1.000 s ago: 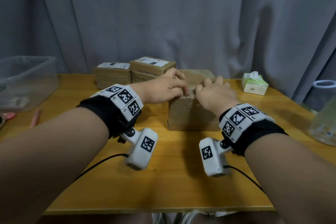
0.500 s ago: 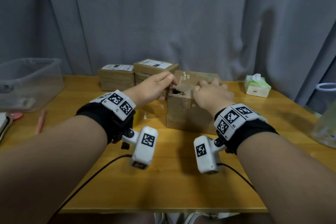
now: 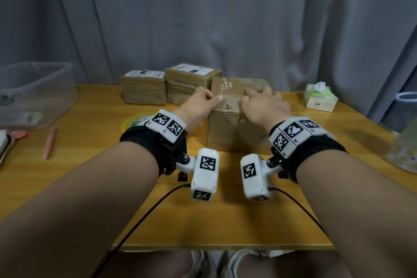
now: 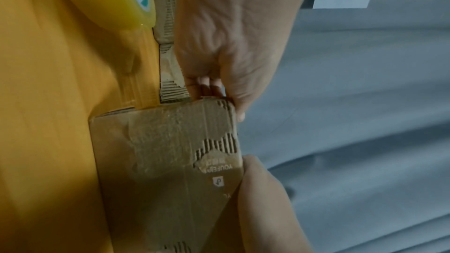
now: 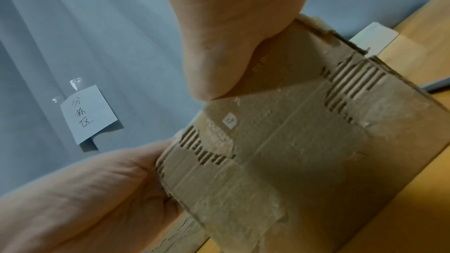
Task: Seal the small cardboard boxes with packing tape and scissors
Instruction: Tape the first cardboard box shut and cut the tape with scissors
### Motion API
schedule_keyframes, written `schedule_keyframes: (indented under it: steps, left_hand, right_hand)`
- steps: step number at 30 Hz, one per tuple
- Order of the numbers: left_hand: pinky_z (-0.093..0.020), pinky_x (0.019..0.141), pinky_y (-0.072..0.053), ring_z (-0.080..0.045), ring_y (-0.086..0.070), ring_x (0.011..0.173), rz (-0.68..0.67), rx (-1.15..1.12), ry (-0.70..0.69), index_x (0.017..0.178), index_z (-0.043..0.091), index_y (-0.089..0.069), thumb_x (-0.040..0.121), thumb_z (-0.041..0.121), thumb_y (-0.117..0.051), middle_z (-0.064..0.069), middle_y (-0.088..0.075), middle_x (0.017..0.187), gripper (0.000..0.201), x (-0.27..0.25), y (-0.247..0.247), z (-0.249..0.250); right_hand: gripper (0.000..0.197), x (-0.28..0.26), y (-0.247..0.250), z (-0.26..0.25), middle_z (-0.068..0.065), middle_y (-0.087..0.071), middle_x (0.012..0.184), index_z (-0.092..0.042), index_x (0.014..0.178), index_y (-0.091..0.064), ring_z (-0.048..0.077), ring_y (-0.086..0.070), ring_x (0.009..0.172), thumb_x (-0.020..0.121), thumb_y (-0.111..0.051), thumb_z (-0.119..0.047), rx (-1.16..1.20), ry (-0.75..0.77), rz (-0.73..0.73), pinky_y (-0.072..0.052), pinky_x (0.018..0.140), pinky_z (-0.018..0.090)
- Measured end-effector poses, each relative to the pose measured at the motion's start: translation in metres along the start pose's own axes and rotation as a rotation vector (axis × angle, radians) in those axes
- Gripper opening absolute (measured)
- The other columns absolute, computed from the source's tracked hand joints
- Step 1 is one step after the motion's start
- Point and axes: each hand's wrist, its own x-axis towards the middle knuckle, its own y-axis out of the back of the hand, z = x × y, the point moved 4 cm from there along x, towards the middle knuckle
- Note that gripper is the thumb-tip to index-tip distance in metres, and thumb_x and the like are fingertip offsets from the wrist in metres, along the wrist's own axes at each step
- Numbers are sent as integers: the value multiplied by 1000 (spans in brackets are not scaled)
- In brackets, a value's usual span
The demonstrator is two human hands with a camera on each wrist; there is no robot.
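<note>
A worn small cardboard box [image 3: 234,128] stands mid-table with its top flaps down. My left hand [image 3: 203,101] grips its top left corner, thumb on top and fingers curled down the side, as the left wrist view shows at the box [image 4: 168,161] under the left hand [image 4: 226,49]. My right hand [image 3: 262,104] lies on the top with fingers spread flat; the right wrist view shows the right hand [image 5: 228,45] pressing the box [image 5: 280,151] at its top edge. A yellow tape roll [image 3: 133,121] lies left of the box, behind my left wrist. No scissors are clearly seen.
Two labelled boxes [image 3: 144,90] [image 3: 191,83] stand at the back. A clear plastic bin [image 3: 33,97] sits far left, with a pink pen [image 3: 49,142] and a pink-handled item [image 3: 18,134] near it. A tissue pack [image 3: 320,98] and a clear container [image 3: 406,146] are on the right.
The dark gap at the box's near top edge has closed and the flaps now lie flat. Both hands shifted onto the top; the tape roll has come into view.
</note>
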Motion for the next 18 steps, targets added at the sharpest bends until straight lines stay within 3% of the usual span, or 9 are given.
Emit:
schedule_keyframes:
  steps: [2,4,7,11,13,15,18]
  left_hand:
    - [-25,72,-46,-12,-54,82,5,40,-17,101,14,-48,95,34,-54,-1,-58,91,22,1,-1,1]
    - [-29,76,-46,-14,-53,82,11,84,-33,99,14,-48,94,33,-55,-3,-58,90,20,1,0,2]
    - [-30,78,-49,-14,-54,78,-13,68,-33,105,11,-50,98,30,-48,-4,-57,87,19,-4,8,6]
    - [-29,77,-50,-15,-56,81,-1,81,-24,111,9,-49,101,25,-41,-4,-59,90,21,-18,39,3]
    - [-32,76,-47,-17,-54,84,33,265,-64,107,10,-52,99,25,-45,-3,-58,93,18,-23,57,-2]
    - [-30,73,-42,-18,-52,85,43,520,-74,103,10,-53,97,28,-49,-3,-57,94,18,-28,71,-10]
    - [-33,72,-44,-25,-56,85,-46,871,-4,95,7,-56,94,46,-49,-11,-61,93,40,-34,82,-30]
  right_hand:
    - [61,-1,-2,-1,7,-15,158,-32,149,-26,37,-20,140,94,-19,-56,-9,9,0,-25,106,51]
    - [87,-1,-5,-5,11,-14,159,-30,151,-22,40,-14,143,81,-12,-80,-47,11,-30,-15,111,57]
    - [105,2,-5,-11,14,-9,160,-27,153,-16,40,-6,146,70,-10,-91,-82,-11,-89,2,113,63]
    - [75,3,0,-13,12,-23,157,-25,147,-33,36,-15,145,90,-18,-72,-15,39,-49,0,114,61]
    - [65,-1,1,-18,13,-42,147,-20,137,-48,33,-31,139,96,-18,-61,64,97,70,-7,115,58]
    - [51,-9,3,-28,11,-57,130,-16,123,-59,30,-46,126,99,-27,-48,143,180,227,-22,114,52]
    - [31,-22,0,-46,4,-61,120,-20,116,-61,25,-50,118,97,-42,-34,161,315,325,-27,110,43]
